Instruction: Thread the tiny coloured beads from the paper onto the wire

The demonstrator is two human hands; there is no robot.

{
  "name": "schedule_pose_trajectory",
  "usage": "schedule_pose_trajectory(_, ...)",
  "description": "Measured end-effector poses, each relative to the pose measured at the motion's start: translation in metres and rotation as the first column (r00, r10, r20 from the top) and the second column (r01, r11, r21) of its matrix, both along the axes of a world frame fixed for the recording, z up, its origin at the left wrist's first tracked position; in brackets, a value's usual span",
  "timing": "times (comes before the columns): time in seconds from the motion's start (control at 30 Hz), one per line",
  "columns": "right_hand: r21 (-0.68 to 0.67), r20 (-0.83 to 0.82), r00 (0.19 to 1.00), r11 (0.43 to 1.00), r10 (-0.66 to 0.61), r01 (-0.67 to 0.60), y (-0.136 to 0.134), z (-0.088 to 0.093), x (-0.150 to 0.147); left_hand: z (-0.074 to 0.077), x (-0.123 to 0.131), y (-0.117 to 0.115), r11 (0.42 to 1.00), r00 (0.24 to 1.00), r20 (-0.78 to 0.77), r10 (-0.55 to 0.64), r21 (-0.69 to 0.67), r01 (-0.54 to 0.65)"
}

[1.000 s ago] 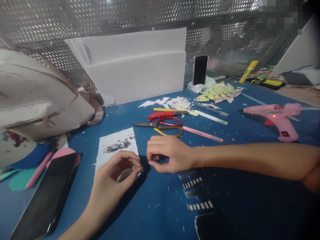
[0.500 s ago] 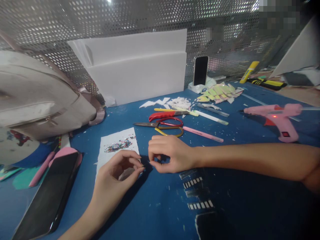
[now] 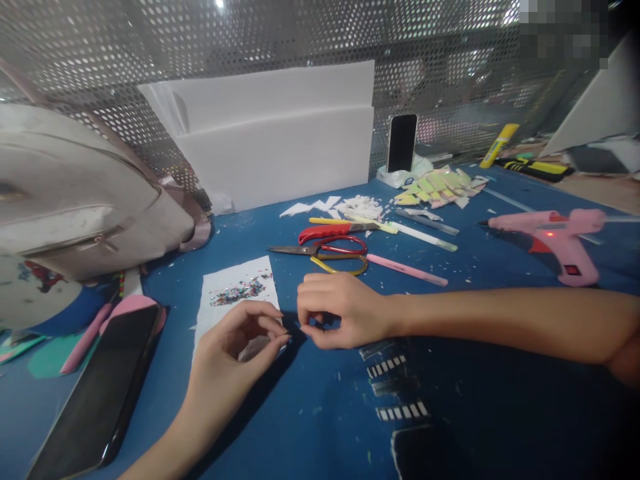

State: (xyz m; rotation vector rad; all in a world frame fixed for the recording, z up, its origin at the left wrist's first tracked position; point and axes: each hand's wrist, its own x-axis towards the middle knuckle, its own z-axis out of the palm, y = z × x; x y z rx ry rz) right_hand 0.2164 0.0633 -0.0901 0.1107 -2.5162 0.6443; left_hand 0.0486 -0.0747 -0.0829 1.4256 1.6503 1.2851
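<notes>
My left hand (image 3: 235, 357) hovers over the lower edge of a white paper sheet (image 3: 213, 283) that bears a small heap of coloured sequins (image 3: 240, 292). Its thumb and fingertips come together around something tiny that I cannot make out. Just to the right, my right hand (image 3: 337, 310) is curled, thumb against forefinger, and whatever it pinches is too small to tell. The two sets of fingertips nearly meet. Beyond my right hand lie scissors (image 3: 295, 250) with red and yellow handles and a pink pen (image 3: 407, 269).
A pink glue gun (image 3: 560, 230) with a lit red light lies at right. Black-and-white strips (image 3: 387, 367) are below my right hand. A phone (image 3: 105, 393) and a bag (image 3: 90, 193) occupy the left. White scraps (image 3: 363, 205) and a red-handled cutter (image 3: 325, 232) lie farther back.
Both hands keep the same pinched pose and place. The whole view has shifted very slightly; nothing else visibly differs.
</notes>
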Motion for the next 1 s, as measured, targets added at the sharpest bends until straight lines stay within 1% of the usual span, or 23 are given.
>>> schedule_pose_trajectory(0.23, 0.003, 0.023, 1.000, 1.000, -0.016, 0.016, 0.0000, 0.0005, -0.0005, 0.0019, 0.0039, -0.0013, 0.999, 0.999, 0.028, 0.045, 0.002, -0.045)
schedule_pose_trajectory(0.4, -0.001, 0.017, 1.000, 1.000, -0.014, 0.014, 0.0003, 0.0012, -0.0002, 0.0029, 0.0037, -0.0008, 1.000, 1.000, 0.002, 0.026, 0.009, -0.026)
schedule_pose_trajectory(0.53, -0.016, -0.007, 1.000, 1.000, -0.003, 0.003, -0.0001, 0.0010, -0.0007, 0.0028, 0.0042, -0.0008, 0.999, 0.999, 0.016, 0.042, 0.004, -0.042)
schedule_pose_trajectory(0.83, 0.002, -0.021, 0.999, 1.000, 0.025, -0.025, -0.0001, 0.0007, -0.0009, 0.0012, 0.0070, -0.0025, 0.999, 0.999, 0.023, 0.032, -0.007, -0.032)
schedule_pose_trajectory(1.0, 0.017, -0.017, 0.999, 0.999, 0.045, -0.045, 0.0000, 0.0007, -0.0010, -0.0008, 0.0036, -0.0028, 0.999, 0.999, -0.044, -0.024, 0.022, 0.025)
